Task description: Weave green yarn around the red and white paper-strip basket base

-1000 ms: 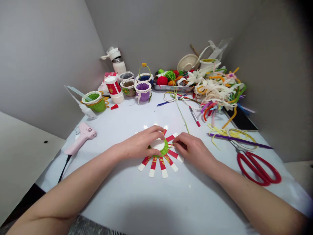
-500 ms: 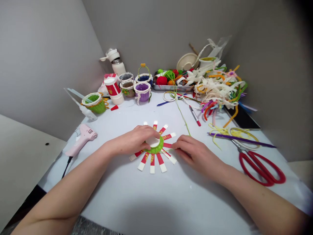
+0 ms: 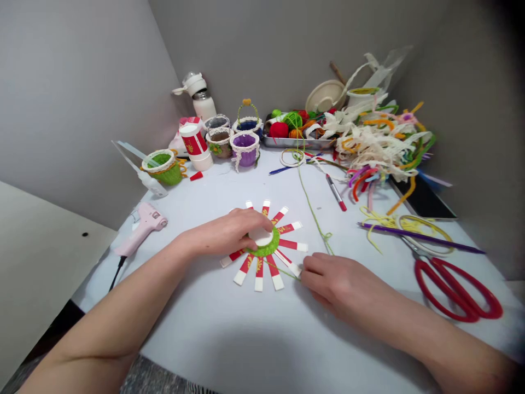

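Cup (image 3: 261,236): centre of the frame, round white base up, stiff red-and-white strips (image 3: 292,245) splayed flat like petals on the surface (image 3: 192,323).
Left hand (image 3: 234,230): fingers bent over the base, gripping at the ribbed green ring (image 3: 267,250).
Right hand (image 3: 334,280): fingers seemingly pinched on green yarn (image 3: 283,269), right of centre.
Tension: I'd pull this soft, thin strand evenly, seating it snug against the ring without buckling the strips.
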The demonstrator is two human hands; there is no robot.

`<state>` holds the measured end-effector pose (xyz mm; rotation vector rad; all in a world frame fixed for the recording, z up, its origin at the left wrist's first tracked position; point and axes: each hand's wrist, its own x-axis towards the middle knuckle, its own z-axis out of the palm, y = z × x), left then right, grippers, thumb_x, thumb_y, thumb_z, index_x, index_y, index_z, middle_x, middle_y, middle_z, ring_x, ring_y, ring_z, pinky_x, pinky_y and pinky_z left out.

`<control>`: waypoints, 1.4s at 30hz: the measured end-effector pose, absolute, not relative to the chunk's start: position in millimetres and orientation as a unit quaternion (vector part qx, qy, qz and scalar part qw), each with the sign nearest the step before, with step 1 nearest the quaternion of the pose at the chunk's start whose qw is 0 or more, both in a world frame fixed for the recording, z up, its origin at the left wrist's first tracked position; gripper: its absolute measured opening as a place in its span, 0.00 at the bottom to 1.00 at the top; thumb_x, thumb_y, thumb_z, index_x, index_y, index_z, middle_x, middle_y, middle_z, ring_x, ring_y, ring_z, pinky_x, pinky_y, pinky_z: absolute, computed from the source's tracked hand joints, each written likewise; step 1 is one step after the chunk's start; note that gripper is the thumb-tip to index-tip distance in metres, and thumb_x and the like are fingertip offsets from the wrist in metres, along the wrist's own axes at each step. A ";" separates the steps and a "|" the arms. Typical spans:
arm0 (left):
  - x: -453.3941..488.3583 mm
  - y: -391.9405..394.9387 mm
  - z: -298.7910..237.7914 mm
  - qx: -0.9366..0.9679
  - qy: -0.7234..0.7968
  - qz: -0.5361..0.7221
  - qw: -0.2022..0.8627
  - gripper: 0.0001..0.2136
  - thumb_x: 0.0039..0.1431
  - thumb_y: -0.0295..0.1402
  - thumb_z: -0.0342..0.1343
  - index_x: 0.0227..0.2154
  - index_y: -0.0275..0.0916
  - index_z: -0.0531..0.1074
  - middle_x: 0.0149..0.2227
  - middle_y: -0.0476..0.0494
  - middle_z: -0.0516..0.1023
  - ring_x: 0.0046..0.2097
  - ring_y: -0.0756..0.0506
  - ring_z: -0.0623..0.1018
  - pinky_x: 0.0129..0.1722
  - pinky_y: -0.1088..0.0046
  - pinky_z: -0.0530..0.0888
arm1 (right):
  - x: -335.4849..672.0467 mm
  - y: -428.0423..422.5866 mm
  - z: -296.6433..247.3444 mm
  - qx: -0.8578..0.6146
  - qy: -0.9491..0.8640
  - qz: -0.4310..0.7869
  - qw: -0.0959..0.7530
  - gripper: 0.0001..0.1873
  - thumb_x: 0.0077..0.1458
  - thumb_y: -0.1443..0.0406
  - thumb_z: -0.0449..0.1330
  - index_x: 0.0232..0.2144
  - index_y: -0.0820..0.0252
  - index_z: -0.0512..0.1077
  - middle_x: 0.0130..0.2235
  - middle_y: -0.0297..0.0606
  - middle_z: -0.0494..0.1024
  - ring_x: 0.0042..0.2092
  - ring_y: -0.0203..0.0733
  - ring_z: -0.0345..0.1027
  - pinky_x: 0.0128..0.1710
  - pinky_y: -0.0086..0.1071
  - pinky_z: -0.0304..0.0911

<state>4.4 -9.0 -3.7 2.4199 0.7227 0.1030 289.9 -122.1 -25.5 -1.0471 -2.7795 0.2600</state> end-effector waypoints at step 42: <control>27.2 -23.9 -13.3 0.908 0.300 0.108 0.273 0.22 0.63 0.33 0.68 0.58 0.43 0.70 0.58 0.38 0.75 0.60 0.34 0.71 0.61 0.52 0.69 | 286.7 -80.4 -45.3 -0.511 -0.791 0.212 0.261 0.08 0.67 0.67 0.58 0.36 0.56 0.76 0.38 0.37 0.77 0.39 0.41 0.73 0.39 0.33 0.64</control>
